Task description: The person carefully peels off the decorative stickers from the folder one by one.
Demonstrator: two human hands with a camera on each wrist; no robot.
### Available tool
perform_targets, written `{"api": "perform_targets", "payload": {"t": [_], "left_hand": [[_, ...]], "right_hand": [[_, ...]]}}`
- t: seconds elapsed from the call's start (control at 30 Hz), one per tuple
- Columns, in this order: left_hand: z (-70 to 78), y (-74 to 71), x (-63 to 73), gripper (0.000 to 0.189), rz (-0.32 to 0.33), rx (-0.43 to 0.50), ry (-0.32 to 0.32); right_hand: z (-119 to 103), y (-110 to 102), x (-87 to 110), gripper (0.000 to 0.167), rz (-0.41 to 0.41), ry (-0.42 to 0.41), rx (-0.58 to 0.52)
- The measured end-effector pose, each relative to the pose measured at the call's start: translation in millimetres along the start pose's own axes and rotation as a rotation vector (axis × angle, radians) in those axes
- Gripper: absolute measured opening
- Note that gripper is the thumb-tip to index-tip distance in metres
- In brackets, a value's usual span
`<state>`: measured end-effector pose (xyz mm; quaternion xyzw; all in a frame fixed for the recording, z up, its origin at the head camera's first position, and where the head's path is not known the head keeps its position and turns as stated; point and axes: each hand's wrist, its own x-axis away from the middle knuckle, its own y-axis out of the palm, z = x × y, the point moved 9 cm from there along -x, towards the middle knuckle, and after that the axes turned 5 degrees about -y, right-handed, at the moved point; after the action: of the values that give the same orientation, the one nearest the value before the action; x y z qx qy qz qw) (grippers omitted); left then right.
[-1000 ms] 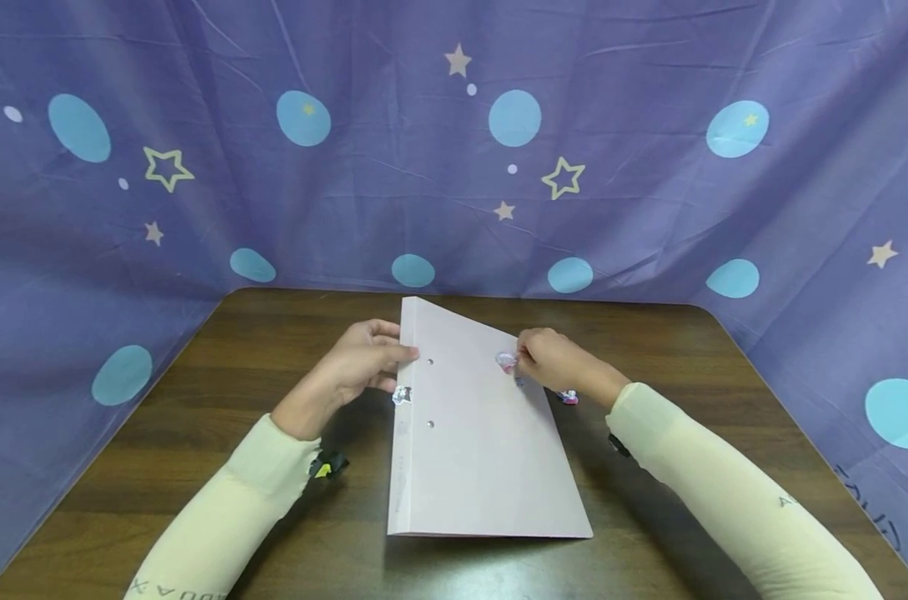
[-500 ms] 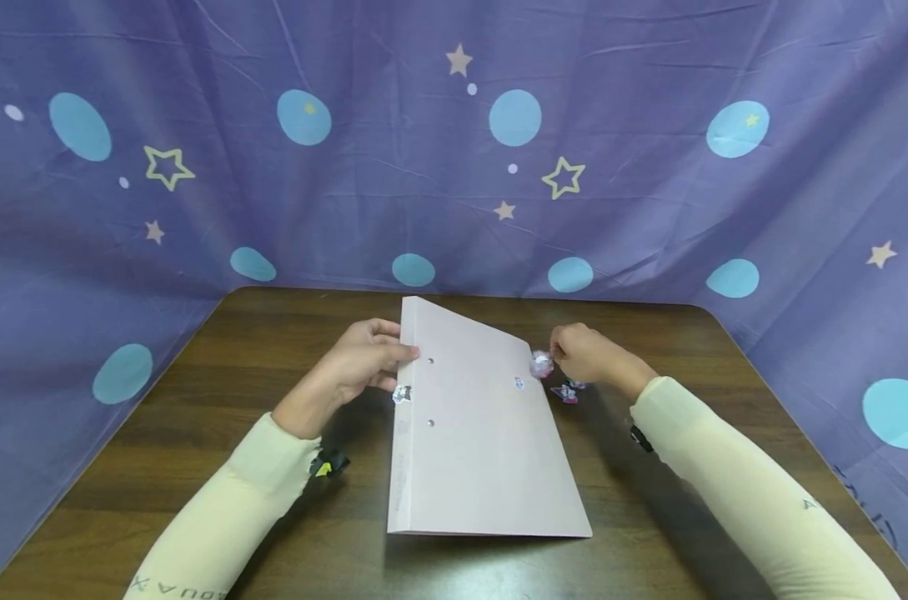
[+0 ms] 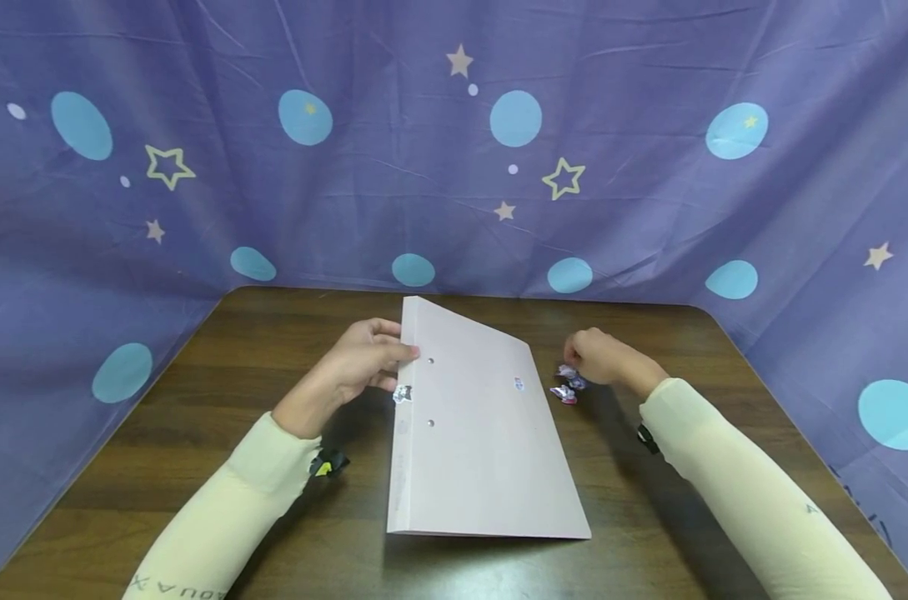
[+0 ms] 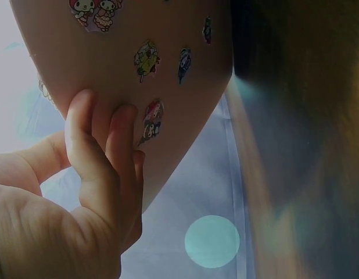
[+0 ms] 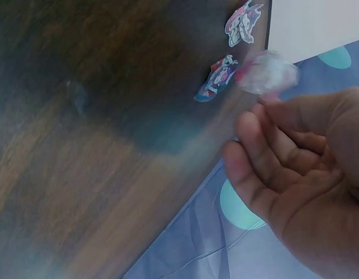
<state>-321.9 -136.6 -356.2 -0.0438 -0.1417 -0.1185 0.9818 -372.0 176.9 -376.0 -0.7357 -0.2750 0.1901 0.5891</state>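
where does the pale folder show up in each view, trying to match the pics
Head: the folder is at centre, reaching toward the bottom.
Left wrist: its stickered face spans the upper left, above the left hand.
Right wrist: a plain pale part in the top right corner.
Shared landmark: the blue curtain with turquoise spots.

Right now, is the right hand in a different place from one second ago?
Yes. In the head view, the right hand has moved right, from the folder's edge to clear of it, nearer the table's right side.
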Motion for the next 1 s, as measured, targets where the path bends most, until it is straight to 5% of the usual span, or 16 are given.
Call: {"api": "perform_targets", "payload": {"t": [0.37,1.0], "left_hand": [[0.9,0.1,1.0,0.056,0.006,-0.003,-0.006],[1.4,0.1,1.6,0.057,0.006,-0.007,-0.013]], "right_hand": [[-1,6,3.7,0.021,-0.071,-0.022,-0.01],[-26,10,-1.3,0.009,0.072,-0.061,-0.124]]}}
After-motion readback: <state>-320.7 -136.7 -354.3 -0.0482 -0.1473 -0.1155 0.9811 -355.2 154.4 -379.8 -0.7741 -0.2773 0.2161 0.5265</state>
